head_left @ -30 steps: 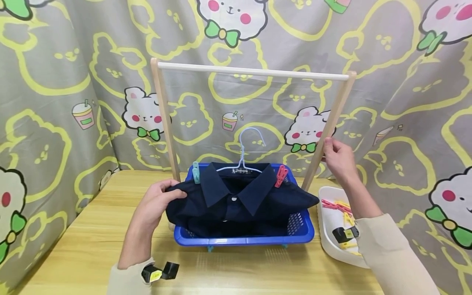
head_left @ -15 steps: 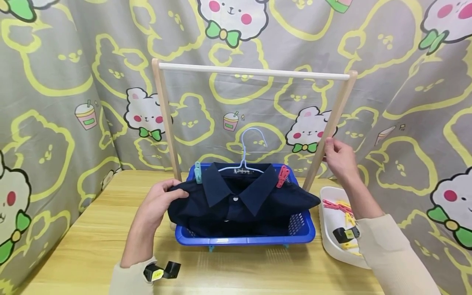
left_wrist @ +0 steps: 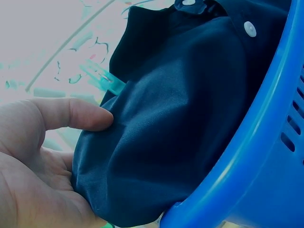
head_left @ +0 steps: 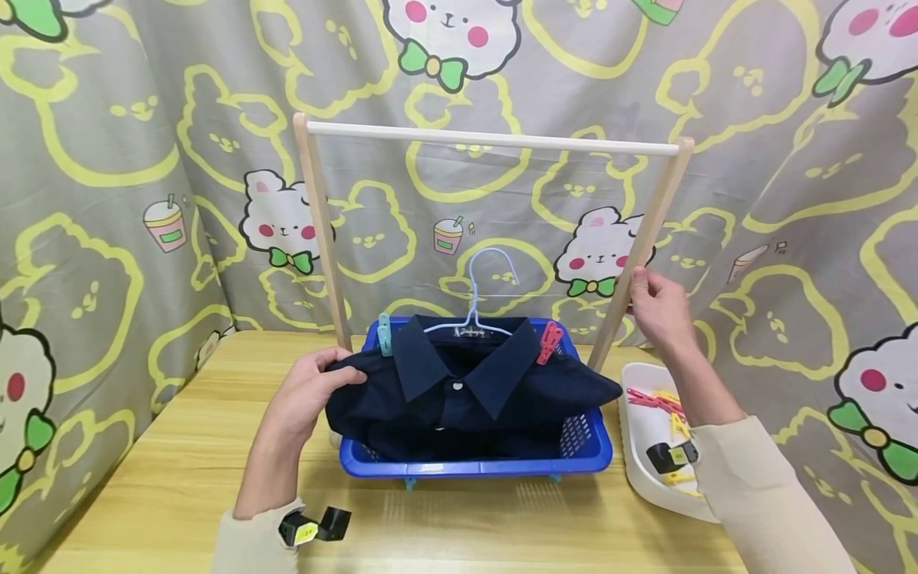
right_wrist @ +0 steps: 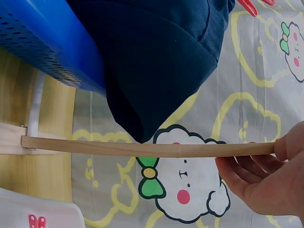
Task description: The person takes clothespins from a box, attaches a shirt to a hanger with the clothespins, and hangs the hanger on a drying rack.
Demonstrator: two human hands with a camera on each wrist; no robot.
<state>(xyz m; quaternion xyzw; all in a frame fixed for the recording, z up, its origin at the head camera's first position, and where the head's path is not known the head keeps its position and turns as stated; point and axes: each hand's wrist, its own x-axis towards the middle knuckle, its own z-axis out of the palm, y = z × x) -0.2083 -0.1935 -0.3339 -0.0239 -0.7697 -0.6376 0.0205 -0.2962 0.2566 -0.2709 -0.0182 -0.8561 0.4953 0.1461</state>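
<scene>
A dark navy collared shirt (head_left: pixel 516 406) lies in the blue basket (head_left: pixel 473 468), on a pale blue wire hanger (head_left: pixel 472 299) whose hook sticks up free below the rod. One teal clothespin (head_left: pixel 385 336) and one red clothespin (head_left: pixel 550 343) sit at its shoulders beside the collar. My left hand (head_left: pixel 304 391) grips the shirt's left shoulder, thumb on top; in the left wrist view its other fingers are mostly hidden by the cloth. At the right, my right hand (head_left: pixel 661 309) holds the wooden post (right_wrist: pixel 166 149) of the rack between thumb and fingers.
The rack's white rod (head_left: pixel 495 140) spans above and behind the basket. On the right, a white tray (head_left: pixel 631 450) contains red and yellow clothespins (head_left: pixel 656 401). Everything stands on a wooden table (head_left: pixel 215 414), with a patterned curtain (head_left: pixel 402 48) behind and at both sides.
</scene>
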